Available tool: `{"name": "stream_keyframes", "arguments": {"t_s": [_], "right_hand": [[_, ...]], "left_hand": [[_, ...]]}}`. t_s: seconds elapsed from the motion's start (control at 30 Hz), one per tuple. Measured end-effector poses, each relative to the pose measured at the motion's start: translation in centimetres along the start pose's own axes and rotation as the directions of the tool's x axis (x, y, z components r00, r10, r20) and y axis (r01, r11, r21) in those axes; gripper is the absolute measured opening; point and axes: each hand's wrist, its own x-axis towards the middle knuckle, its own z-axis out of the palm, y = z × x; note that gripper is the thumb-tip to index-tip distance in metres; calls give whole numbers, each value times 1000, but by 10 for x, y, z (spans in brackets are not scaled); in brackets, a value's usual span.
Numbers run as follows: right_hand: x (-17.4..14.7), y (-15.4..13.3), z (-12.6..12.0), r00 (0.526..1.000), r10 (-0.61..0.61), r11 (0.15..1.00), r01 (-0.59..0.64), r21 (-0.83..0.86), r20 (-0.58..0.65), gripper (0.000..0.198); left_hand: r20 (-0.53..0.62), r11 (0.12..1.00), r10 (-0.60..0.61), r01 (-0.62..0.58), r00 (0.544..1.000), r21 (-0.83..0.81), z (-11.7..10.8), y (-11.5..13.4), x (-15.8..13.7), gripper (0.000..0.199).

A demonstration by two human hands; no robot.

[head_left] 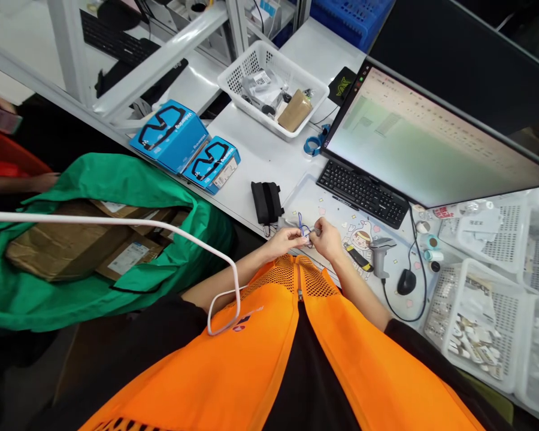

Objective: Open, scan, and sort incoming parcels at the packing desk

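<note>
My left hand (286,243) is closed in a pinch on a thin blue cord (302,222), which loops up above the fingertips. Close beside it, my right hand (327,240) also pinches the cord, near a small greyish piece too small to name. Both hands are just over the desk's front edge, in front of my orange vest (197,359). To the left of them lies a black pouch (266,202) with a thin cord at its lower end. A yellow and black box cutter (358,257) and a grey barcode scanner (379,256) lie to the right.
Two blue boxes (170,136) stand by the desk edge, a white basket (233,75) of packages behind. Monitor (431,137), keyboard (362,194) and mouse (406,281) are at right, with baskets of small parts. A green sack (117,179) holds cartons. Another person's hand shows far left.
</note>
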Motion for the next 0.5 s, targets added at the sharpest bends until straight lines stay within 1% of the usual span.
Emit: {"name": "stream_keyframes", "arguments": {"t_s": [0.07,0.13,0.2,0.27,0.33,0.4,0.47,0.5], "right_hand": [[1,5,0,997,52,997,-55,-58,-60,11],[1,11,-1,988,79,993,-89,-74,-129,9],[1,15,0,981,93,995,-99,-30,-168,10],[0,17,3,985,114,991,-103,85,-129,12],[-1,16,7,991,128,969,-119,214,-30,14],[-2,15,13,995,102,957,-104,270,20,21],[-3,14,18,998,61,968,-54,243,-20,29],[-3,15,19,997,47,976,-33,215,-57,28]], "left_hand": [[-48,975,0,11,999,220,1,1,-2,28],[-138,894,9,54,990,445,0,2,-1,19],[-195,819,25,91,981,566,0,4,1,19],[-214,802,31,104,976,588,1,5,5,23],[-237,793,46,109,970,599,4,6,9,26],[-274,780,82,109,958,616,8,6,13,32],[-316,759,129,112,940,641,11,6,14,36],[-325,732,150,117,934,672,10,6,14,35]]}}
